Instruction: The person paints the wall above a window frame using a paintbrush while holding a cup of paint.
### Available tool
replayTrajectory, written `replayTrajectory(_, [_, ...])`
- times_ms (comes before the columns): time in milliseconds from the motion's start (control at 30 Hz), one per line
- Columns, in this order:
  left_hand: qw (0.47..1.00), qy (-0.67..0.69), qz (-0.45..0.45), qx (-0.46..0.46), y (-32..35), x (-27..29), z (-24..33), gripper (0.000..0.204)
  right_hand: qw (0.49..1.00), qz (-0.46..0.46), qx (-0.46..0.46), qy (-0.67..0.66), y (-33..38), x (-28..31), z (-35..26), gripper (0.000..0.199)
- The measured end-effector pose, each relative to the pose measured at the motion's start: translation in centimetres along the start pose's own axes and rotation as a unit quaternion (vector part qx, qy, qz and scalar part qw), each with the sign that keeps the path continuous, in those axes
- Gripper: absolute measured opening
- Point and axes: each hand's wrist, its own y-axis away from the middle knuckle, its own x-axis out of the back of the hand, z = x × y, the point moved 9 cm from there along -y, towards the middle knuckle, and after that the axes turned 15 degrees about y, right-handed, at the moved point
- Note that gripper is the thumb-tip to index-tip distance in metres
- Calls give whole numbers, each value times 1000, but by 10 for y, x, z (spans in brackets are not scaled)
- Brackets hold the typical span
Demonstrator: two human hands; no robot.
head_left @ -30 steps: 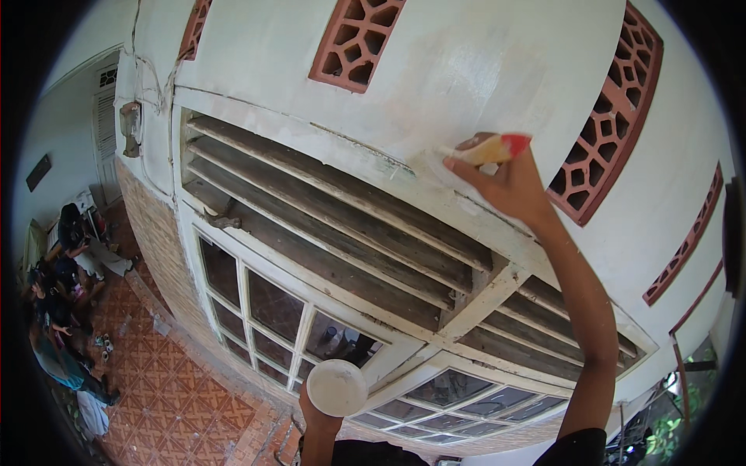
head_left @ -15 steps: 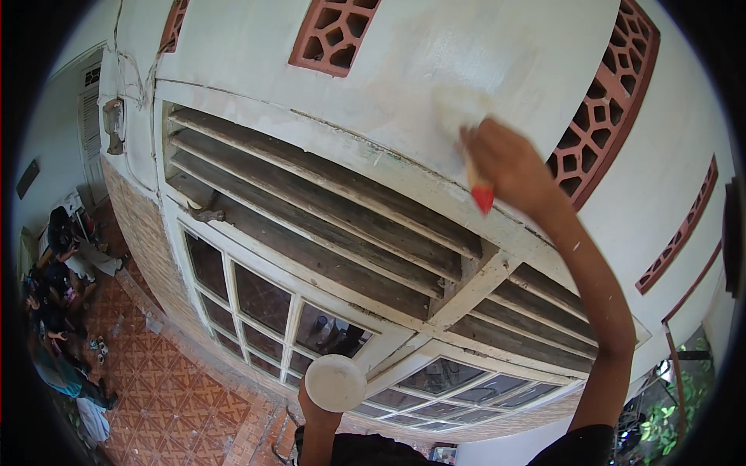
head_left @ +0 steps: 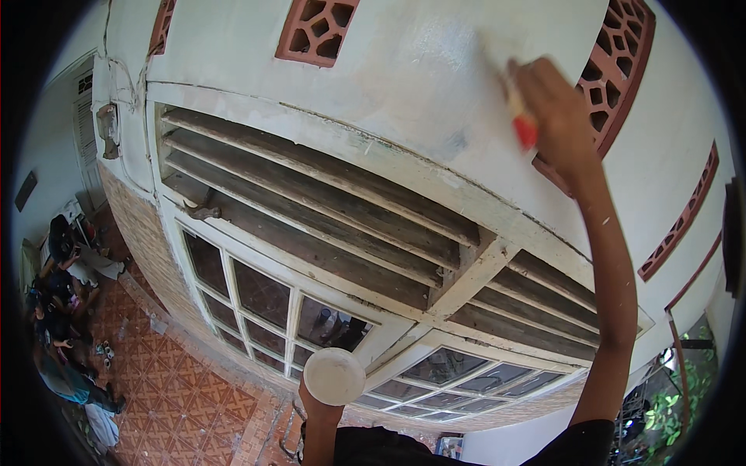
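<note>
One brush (head_left: pixel 515 106), gripped in the right hand (head_left: pixel 561 115), slants along that hand's left side.

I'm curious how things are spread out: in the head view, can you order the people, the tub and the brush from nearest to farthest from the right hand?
1. Brush: in the right hand's grip.
2. Tub: lower middle, in the left hand.
3. People: far left, beyond both.

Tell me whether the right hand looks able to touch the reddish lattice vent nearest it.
Probably yes: the right hand is raised, overlapping the lattice vent in view, and nothing visible blocks the way. It holds a brush, though, so its grip is taken.
</note>
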Motion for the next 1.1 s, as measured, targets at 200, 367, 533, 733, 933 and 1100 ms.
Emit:
replayTrajectory(200, [986, -142, -18, -80, 11, -18, 18, 60, 972, -30, 36, -228, 46, -7, -94, 15])
replayTrajectory(367, [995, -81, 26, -53, 12, -18, 20, 62, 947, 0, -234, -221, 12, -21, 49, 12])
replayTrajectory(533, [972, -210, -3, -109, 16, -29, 19, 61, 996, 68, -56, 32, -8, 1, 49, 19])
replayTrajectory(733, [892, -412, -92, -160, 18, -38, 20, 55, 966, -68, 63, -240, 39, -2, -91, 16])
replayTrajectory(933, [933, -335, -34, -123, 14, -38, 18, 67, 932, -72, -308, -176, 4, -31, 91, 17])
replayTrajectory(1100, [925, -342, -66, -151, 15, -45, 16, 69, 981, 124, -143, -48, -17, 2, 92, 14])
